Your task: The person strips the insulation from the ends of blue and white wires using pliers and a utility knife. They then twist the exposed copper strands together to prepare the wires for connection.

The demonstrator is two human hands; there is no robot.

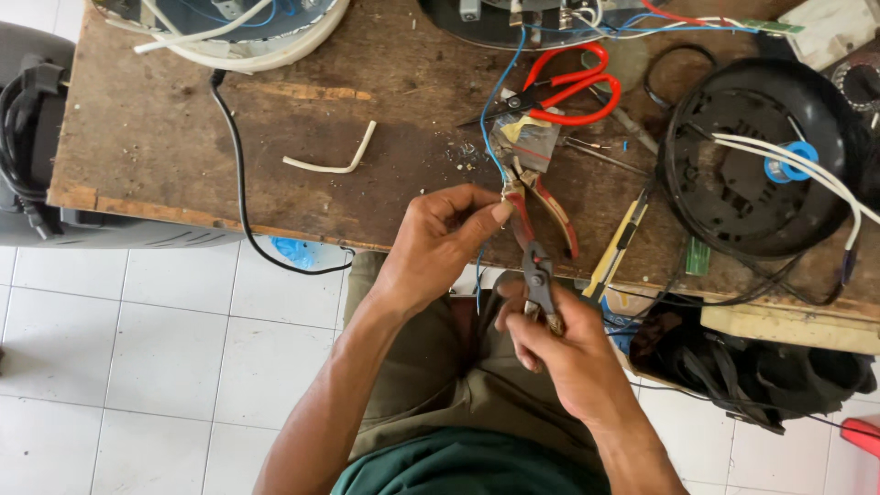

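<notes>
My left hand (438, 246) pinches a thin blue wire (496, 103) between thumb and forefinger at the front edge of the wooden table (165, 137). The wire runs from the opened appliance at the top down to my fingertips, and a short length hangs below them. My right hand (561, 353), closer to my body, is closed around the dark metal head of red-handled pliers (534, 229). The pliers' handles point away from me, up beside my left fingertips. Whether the jaws hold anything is hidden by my fingers.
Red-handled scissors (573, 87) lie behind the hands. A black round appliance base (733, 211) with white wires sits at right, a yellow-and-black tool (620, 240) beside it. A bent white wire piece (335, 161) and black cable (236, 156) lie left. White tile floor (137, 357) is below.
</notes>
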